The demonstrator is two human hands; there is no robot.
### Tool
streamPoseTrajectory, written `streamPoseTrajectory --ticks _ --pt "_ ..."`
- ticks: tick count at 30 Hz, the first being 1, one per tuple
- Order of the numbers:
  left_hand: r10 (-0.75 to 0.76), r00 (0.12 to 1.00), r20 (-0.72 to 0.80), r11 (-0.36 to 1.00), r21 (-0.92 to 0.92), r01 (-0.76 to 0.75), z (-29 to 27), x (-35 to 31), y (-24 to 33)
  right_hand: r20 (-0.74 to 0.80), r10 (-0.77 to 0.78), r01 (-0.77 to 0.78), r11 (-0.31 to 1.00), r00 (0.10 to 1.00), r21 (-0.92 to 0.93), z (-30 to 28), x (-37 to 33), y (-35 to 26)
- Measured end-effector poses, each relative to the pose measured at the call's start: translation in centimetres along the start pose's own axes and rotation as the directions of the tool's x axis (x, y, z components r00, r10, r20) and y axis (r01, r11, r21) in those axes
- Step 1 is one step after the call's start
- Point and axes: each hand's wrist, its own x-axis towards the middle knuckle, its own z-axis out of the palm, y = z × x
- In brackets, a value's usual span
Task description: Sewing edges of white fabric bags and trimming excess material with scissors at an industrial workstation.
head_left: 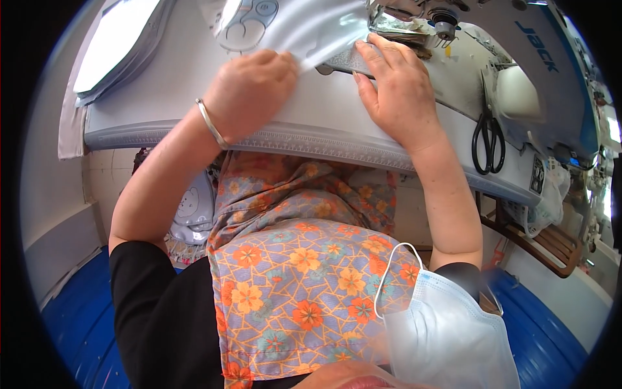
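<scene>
A thin, shiny whitish sheet (324,29) with a blue-grey cartoon print lies across the table at the top of the head view. My left hand (256,91) is closed on its near edge, knuckles up, and the sheet looks pulled taut and blurred there. My right hand (400,91) lies palm down, fingers stretched out and thumb apart, its fingertips at the sheet's right edge. Just beyond those fingers is the needle area (447,29) of a sewing machine (551,71). Whether the right fingertips pinch any of the sheet is hard to see.
Black-handled scissors (489,142) lie at the right of the table. A stack of flat pieces (120,55) rests at the far left. Along the front runs a ruler-marked edge (311,144). Below right hang a clear bag (551,194) and a brown slatted rack (551,243).
</scene>
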Motion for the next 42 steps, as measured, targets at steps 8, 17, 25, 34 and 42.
streamPoseTrajectory --ticks 8,17,25,34,42 --pt "0.051 0.999 -0.007 0.986 -0.156 -0.051 -0.5 3.8 6.1 -0.041 -0.009 0.011 0.999 0.999 0.042 0.1 -0.2 0.6" --pt "-0.069 0.995 -0.067 0.94 -0.337 0.043 1.7 5.3 4.0 -0.107 -0.021 0.025 0.999 0.994 0.04 0.3 -0.4 1.1" --pt "-0.129 0.991 -0.048 0.934 -0.34 0.105 3.2 7.5 0.7 -0.115 -0.022 0.026 0.999 0.993 0.03 0.2 0.0 0.4" --pt "-0.262 0.965 0.003 0.954 -0.151 0.26 5.1 5.4 -6.8 -0.069 0.004 -0.002 0.999 0.998 0.033 0.2 0.0 0.3" --pt "-0.284 0.958 -0.037 0.957 0.041 0.285 3.8 -0.7 -9.4 -0.057 0.022 -0.019 0.998 0.998 0.063 0.3 -0.3 0.4"
